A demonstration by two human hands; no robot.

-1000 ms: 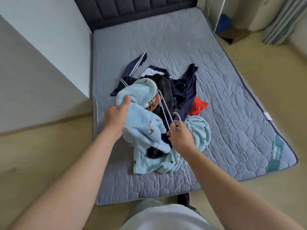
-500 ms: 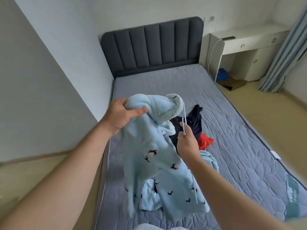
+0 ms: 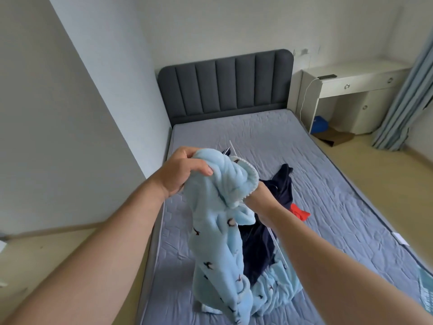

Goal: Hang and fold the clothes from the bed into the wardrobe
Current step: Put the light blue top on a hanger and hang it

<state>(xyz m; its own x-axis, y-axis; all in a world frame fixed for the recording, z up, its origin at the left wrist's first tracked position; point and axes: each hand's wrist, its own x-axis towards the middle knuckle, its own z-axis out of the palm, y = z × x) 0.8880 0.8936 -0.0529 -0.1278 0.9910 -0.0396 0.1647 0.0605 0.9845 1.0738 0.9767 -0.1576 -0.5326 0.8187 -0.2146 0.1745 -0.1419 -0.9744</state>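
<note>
The blue top point(image 3: 218, 231) is thick, fluffy cloth, soft and fuzzy, with a bumpy white trim. The hanger point(image 3: 232, 146) is thin, pale, smooth wire. The mattress point(image 3: 328, 184) is grey stitched cloth, matt and a bit wrinkled. The headboard point(image 3: 225, 85) is dark padded cloth. The dark clothes point(image 3: 283, 184) look thin and smooth. The desk point(image 3: 351, 73) is white, smooth and hard.

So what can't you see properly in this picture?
Head view:
- Right hand: fingers buried in the blue fleece, so its grip is unknowable.
- Hanger: only wire ends show; fleece and arm cover the middle.
- Dark clothes: partly under the fleece.
- Dark thing on the desk: too small.
- Wardrobe: outside the frame.
</note>
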